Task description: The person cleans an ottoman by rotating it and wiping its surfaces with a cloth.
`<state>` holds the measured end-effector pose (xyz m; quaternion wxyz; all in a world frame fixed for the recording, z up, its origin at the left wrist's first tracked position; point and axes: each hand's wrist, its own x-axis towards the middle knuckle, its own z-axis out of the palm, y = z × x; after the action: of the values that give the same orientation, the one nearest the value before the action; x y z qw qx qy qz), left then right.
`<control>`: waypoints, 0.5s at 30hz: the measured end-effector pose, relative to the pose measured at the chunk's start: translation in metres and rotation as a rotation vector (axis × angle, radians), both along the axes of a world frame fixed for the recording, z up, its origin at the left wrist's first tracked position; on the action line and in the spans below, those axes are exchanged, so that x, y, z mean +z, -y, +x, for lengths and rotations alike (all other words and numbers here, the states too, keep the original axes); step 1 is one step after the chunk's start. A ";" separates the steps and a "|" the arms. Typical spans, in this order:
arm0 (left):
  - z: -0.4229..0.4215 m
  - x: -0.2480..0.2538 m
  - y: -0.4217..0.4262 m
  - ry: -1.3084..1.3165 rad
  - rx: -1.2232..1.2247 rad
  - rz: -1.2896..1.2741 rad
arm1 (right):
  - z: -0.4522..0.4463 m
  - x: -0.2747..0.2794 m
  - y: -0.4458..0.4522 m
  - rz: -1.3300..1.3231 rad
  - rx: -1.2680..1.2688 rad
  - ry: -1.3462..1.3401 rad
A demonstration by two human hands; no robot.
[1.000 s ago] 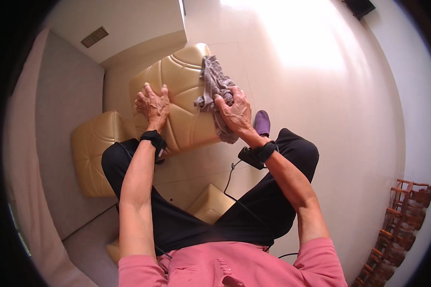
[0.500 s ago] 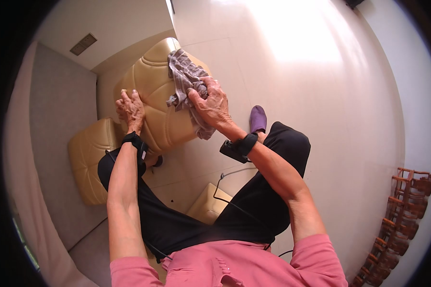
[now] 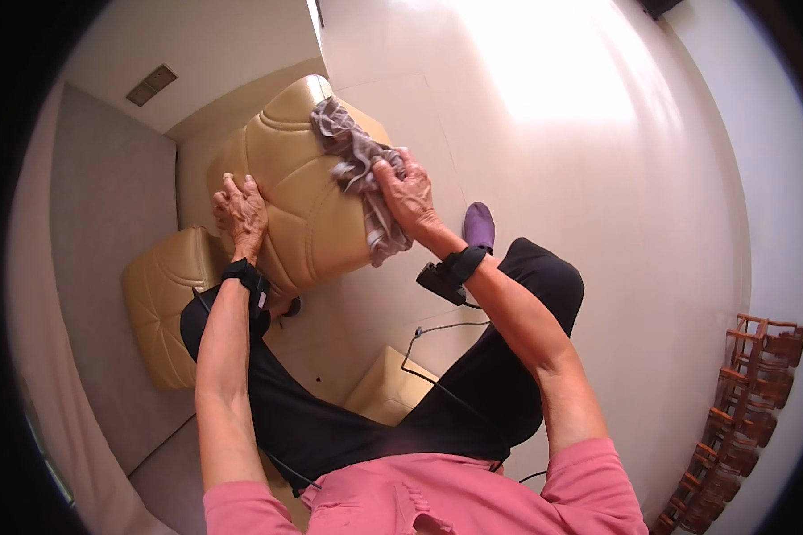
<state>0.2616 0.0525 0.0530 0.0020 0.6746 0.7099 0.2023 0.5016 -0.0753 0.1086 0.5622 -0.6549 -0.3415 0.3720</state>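
Note:
A tan padded stool with stitched seams stands tilted in front of my knees. My left hand grips its left side, fingers bent against the padding. A crumpled grey-brown striped cloth lies along the stool's right edge, one end hanging down near the front corner. Bunched in my right hand, the cloth's middle presses against that edge. The fingertips on the far side of the cloth are partly hidden.
Another tan padded stool stands at the left beside a grey panel. Between my legs is a tan padded piece. A black cable crosses my right thigh. Brown wooden furniture lines the right wall.
My right hand has slid a little right, to the stool's outer edge, dragging the cloth with it. The left hand stays at the stool's left side.

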 end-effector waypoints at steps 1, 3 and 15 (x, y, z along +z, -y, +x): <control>0.000 -0.003 0.000 0.001 0.001 0.001 | 0.005 0.000 0.000 -0.042 0.012 0.006; -0.002 -0.010 0.000 -0.012 -0.007 0.002 | 0.007 -0.032 -0.020 -0.071 -0.003 0.105; 0.018 -0.024 -0.017 0.069 -0.043 0.007 | 0.041 -0.115 -0.119 0.087 0.037 0.270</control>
<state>0.2794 0.0692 0.0290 0.0286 0.6822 0.6942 0.2277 0.5430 0.0436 -0.0059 0.5319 -0.6676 -0.4420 0.2757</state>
